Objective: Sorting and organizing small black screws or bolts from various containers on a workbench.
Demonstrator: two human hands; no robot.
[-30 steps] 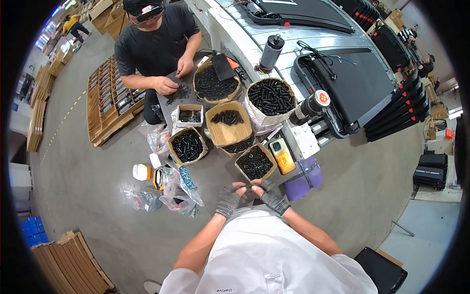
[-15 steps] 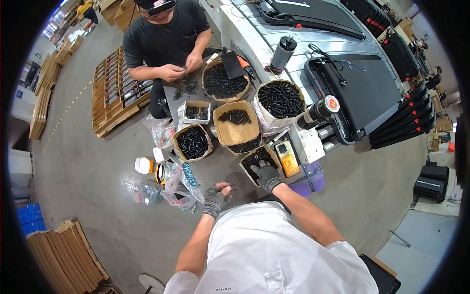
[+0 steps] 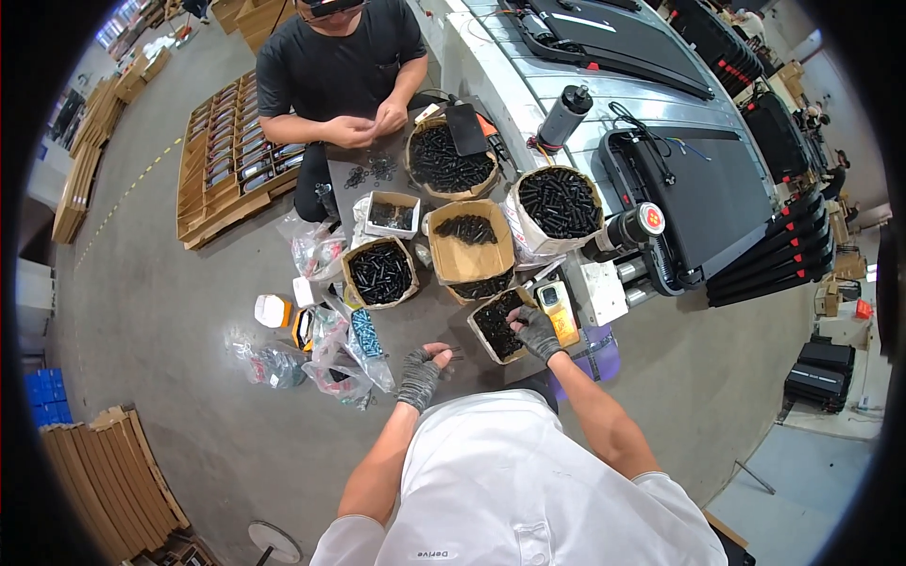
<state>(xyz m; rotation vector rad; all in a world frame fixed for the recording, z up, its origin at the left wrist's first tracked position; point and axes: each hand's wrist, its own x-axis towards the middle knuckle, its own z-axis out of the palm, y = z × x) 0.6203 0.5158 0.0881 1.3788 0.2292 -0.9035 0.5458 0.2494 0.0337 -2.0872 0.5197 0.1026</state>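
Observation:
My left hand [image 3: 420,374], in a grey fingerless-style glove, is held low over the near edge of the table. Its thumb and fingers are pinched on thin dark pin-like pieces [image 3: 456,355], too small to name exactly. My right hand [image 3: 535,335], gloved the same way, is over a cardboard box [image 3: 481,332] filled with small black parts [image 3: 498,319]. Its fingertips are drawn together; whatever is between them is too small to make out. Right beside that box lies a phone [image 3: 559,316] in a yellow and silver case.
Open boxes of black parts, including a carton [image 3: 444,259] and a white bag [image 3: 528,241], crowd the table. Plastic bags [image 3: 340,377] and blue screws [image 3: 365,332] lie to the left. Across sits a co-worker [image 3: 344,80] with hands together. A metal roller bench [image 3: 528,71] carries black machines.
My right hand has lifted out of the small black parts, its fingertips now drawn together. My left hand keeps its pinch, nearly still. The whole view has shifted slightly.

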